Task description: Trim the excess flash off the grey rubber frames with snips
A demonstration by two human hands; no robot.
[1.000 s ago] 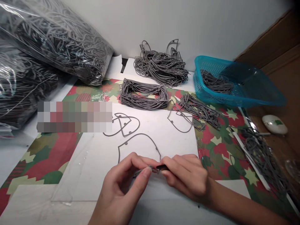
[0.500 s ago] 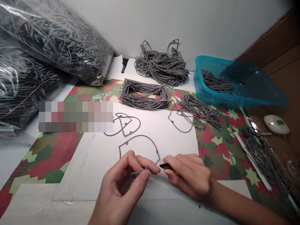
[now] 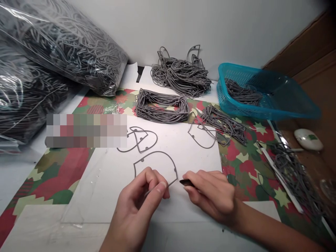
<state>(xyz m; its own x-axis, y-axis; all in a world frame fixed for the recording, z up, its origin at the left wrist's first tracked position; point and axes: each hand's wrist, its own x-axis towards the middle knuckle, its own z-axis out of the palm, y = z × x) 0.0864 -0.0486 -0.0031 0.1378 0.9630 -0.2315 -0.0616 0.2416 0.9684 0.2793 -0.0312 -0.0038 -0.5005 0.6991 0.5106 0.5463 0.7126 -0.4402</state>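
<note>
While the left hand [image 3: 135,204] pinches the lower end of a thin gray rubber outline [image 3: 154,152] between thumb and fingertips, the right hand [image 3: 211,196] curls closed around a small dark pointed tool [image 3: 187,182], with most of the tool hidden by the fingers. The tool's tip sits just beside the outline, and I cannot tell whether they touch. Arched and dotted with small round tabs, the outline lies on a white sheet [image 3: 183,155] directly in front of the hands. Two more gray outlines [image 3: 138,140] lie farther up the sheet, and another [image 3: 202,137] lies at its right side, next to a bundle of gray strips [image 3: 223,124]. The sheet rests on camouflage-patterned paper [image 3: 52,185], and a pixelated patch [image 3: 86,130] covers part of the view at its upper left. Beyond it are a rectangular stack of gray loops [image 3: 162,108] and a tangled heap [image 3: 181,77]. Two clear plastic bags [image 3: 65,45] packed with gray strips lie at upper left. To the right, a teal plastic basket [image 3: 236,71] holds more gray strips, and a white oval object [image 3: 308,139] lies on brown cardboard [image 3: 315,168].
</note>
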